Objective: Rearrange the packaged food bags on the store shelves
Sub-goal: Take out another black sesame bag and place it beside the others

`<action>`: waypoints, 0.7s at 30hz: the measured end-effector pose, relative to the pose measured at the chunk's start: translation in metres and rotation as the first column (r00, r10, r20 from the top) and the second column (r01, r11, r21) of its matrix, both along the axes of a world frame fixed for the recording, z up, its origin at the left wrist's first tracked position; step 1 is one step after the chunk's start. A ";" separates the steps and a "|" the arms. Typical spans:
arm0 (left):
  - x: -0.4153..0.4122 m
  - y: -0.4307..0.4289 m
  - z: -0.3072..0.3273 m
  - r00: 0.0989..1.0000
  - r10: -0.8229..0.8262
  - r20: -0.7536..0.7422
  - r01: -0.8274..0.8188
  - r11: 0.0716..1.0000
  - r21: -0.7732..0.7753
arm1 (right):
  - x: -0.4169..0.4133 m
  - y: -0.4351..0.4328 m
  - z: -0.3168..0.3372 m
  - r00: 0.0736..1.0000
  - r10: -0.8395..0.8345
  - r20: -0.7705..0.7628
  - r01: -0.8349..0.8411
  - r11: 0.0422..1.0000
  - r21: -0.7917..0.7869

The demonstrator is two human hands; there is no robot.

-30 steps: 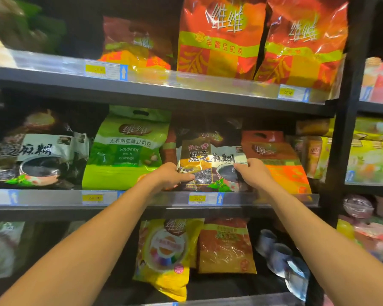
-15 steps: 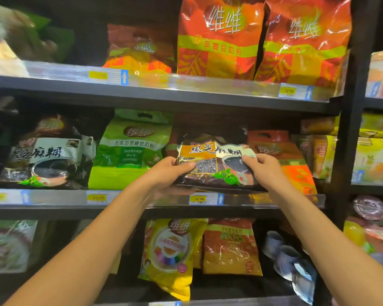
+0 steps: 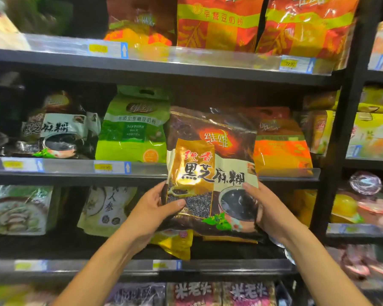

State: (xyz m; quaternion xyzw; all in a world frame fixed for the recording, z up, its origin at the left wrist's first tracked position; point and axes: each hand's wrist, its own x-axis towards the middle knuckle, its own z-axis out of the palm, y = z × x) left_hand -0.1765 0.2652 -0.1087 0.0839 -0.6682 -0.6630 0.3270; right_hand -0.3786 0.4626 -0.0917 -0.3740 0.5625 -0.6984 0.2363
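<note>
Both bare forearms are slanting up and inward toward each other. The left hand (image 3: 152, 209) is gripping the lower edge of a dark bag (image 3: 212, 168), with its thumb lying across the front and its fingers behind. Opposite it, the right hand (image 3: 269, 209) is clasping the other lower edge, thumb pointing up.
</note>
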 end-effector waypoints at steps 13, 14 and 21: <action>0.078 0.018 -0.092 0.957 -0.062 0.285 0.053 0.998 0.041 | 0.060 -0.008 -0.095 0.996 -0.089 -0.021 0.089 0.996 0.016; 0.084 0.018 -0.098 0.949 -0.055 0.310 0.041 0.998 0.052 | 0.067 -0.010 -0.100 0.994 -0.095 -0.044 0.097 0.995 0.034; 0.127 0.011 -0.145 0.921 0.077 0.383 -0.128 0.986 0.109 | 0.125 -0.033 -0.144 0.991 -0.090 -0.097 0.105 0.982 0.155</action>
